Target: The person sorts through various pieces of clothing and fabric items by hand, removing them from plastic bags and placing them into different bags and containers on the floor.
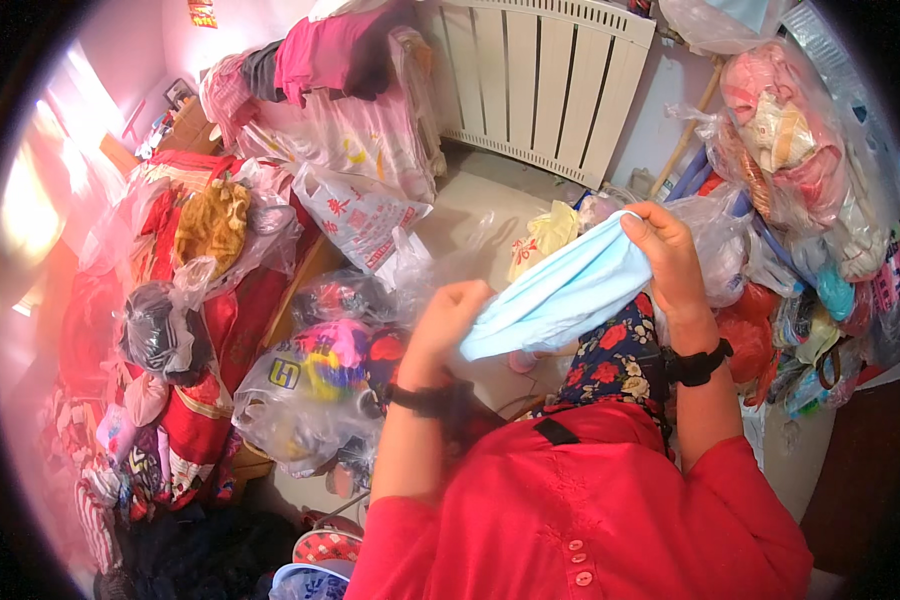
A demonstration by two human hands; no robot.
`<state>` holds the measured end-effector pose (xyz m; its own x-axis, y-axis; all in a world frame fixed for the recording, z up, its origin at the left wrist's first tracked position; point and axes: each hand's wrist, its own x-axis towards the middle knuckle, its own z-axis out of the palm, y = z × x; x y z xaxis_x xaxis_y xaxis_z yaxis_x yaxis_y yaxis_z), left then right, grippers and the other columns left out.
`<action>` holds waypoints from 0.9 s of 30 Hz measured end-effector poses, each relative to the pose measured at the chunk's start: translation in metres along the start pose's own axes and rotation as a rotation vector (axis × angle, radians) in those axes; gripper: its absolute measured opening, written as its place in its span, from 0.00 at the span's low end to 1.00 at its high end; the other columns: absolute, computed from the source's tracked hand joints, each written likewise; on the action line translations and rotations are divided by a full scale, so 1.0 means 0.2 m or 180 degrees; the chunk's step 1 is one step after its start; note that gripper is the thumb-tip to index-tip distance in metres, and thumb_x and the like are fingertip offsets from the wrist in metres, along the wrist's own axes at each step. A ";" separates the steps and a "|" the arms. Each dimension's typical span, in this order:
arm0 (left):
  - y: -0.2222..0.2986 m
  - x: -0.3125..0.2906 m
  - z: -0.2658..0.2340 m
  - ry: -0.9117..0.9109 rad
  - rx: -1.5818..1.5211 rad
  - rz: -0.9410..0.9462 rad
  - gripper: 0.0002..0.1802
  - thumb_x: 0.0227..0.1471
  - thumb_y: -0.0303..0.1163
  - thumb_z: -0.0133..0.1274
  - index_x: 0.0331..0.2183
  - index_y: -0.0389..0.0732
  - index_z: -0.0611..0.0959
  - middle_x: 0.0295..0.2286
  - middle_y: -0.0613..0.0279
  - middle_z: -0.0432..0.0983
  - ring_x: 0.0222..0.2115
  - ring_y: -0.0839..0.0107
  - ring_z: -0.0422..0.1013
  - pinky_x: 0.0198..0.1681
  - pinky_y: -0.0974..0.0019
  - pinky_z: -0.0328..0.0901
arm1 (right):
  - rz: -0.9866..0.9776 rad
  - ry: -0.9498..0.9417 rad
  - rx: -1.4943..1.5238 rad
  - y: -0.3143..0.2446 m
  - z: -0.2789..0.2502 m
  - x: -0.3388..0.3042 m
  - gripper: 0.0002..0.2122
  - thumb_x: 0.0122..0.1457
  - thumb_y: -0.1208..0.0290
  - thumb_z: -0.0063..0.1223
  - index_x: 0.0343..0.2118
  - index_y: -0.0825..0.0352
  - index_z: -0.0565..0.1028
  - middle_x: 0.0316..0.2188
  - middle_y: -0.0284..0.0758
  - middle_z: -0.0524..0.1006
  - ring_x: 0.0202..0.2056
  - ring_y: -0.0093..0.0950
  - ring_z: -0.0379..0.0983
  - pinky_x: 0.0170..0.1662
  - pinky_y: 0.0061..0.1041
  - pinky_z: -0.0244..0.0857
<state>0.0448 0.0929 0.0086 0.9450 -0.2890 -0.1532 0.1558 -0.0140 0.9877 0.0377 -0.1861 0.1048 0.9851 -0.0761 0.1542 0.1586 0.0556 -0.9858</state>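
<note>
The left hand was closed on one end of a light-blue piece of thin fabric, although blur made its exact hold hard to judge. The right hand pinched the other end. The fabric hung between both hands; a loosened finger could let it slip onto the pale smooth floor.

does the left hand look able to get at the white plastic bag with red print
Probably not just now: the left hand grips the light blue cloth. Otherwise, the white plastic bag looks mostly uncovered and within reach.
</note>
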 end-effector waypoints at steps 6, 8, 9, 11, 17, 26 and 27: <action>0.04 -0.05 0.02 -0.0833 0.0028 0.0556 0.12 0.47 0.30 0.56 0.34 0.35 0.79 0.30 0.68 0.75 0.29 0.80 0.68 0.36 0.75 0.63 | 0.0216 -0.0201 0.0142 0.03 -0.01 0.00 0.07 0.55 0.72 0.52 0.33 0.70 0.74 0.27 0.24 0.72 0.30 0.13 0.65 0.35 0.13 0.59; 0.04 -0.04 0.03 -0.0566 -0.0558 0.0215 0.11 0.48 0.28 0.55 0.35 0.35 0.78 0.30 0.67 0.75 0.29 0.79 0.69 0.36 0.75 0.64 | 0.0280 -0.0243 0.0187 0.04 -0.01 0.00 0.07 0.55 0.72 0.52 0.33 0.70 0.74 0.27 0.24 0.72 0.30 0.13 0.65 0.35 0.13 0.59; 0.05 -0.05 0.03 -0.0366 -0.1159 -0.0029 0.10 0.48 0.27 0.54 0.36 0.35 0.78 0.30 0.66 0.75 0.30 0.79 0.70 0.36 0.75 0.65 | 0.0381 -0.0301 0.0268 0.05 -0.02 0.00 0.06 0.55 0.73 0.52 0.33 0.70 0.75 0.27 0.24 0.72 0.30 0.13 0.65 0.35 0.13 0.58; 0.08 -0.03 0.04 -0.0374 -0.1368 0.0206 0.09 0.49 0.26 0.52 0.35 0.35 0.77 0.30 0.65 0.76 0.30 0.78 0.71 0.35 0.75 0.66 | 0.0385 -0.0284 0.0216 0.06 -0.03 0.00 0.06 0.55 0.72 0.52 0.32 0.69 0.75 0.27 0.24 0.72 0.30 0.13 0.65 0.34 0.13 0.59; 0.26 -0.15 0.09 -0.1556 -0.1816 -0.0385 0.19 0.51 0.32 0.52 0.42 0.30 0.74 0.37 0.58 0.75 0.35 0.73 0.71 0.41 0.71 0.65 | 0.0735 -0.0378 0.0846 0.03 -0.11 0.05 0.07 0.55 0.72 0.51 0.35 0.68 0.73 0.30 0.29 0.74 0.32 0.18 0.70 0.36 0.17 0.63; 0.17 -0.20 0.12 -0.0465 -0.2492 -0.0325 0.40 0.51 0.55 0.45 0.54 0.34 0.61 0.52 0.45 0.59 0.53 0.52 0.59 0.55 0.49 0.56 | 0.0894 -0.0286 0.2326 0.08 -0.03 0.17 0.11 0.58 0.73 0.45 0.42 0.70 0.70 0.37 0.35 0.75 0.39 0.26 0.71 0.45 0.24 0.65; 0.10 -0.22 0.18 -0.0891 -0.2435 -0.0458 0.40 0.51 0.55 0.45 0.54 0.34 0.61 0.52 0.45 0.60 0.52 0.52 0.59 0.55 0.49 0.56 | 0.0928 -0.0190 0.2543 0.11 -0.03 0.18 0.11 0.60 0.72 0.44 0.43 0.69 0.70 0.38 0.35 0.75 0.41 0.27 0.71 0.47 0.25 0.64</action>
<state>-0.0048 0.0702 0.0371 0.8101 -0.5632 -0.1629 0.5179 0.5573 0.6490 0.0771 -0.1941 0.0880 0.9921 0.1017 -0.0729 -0.1246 0.7523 -0.6469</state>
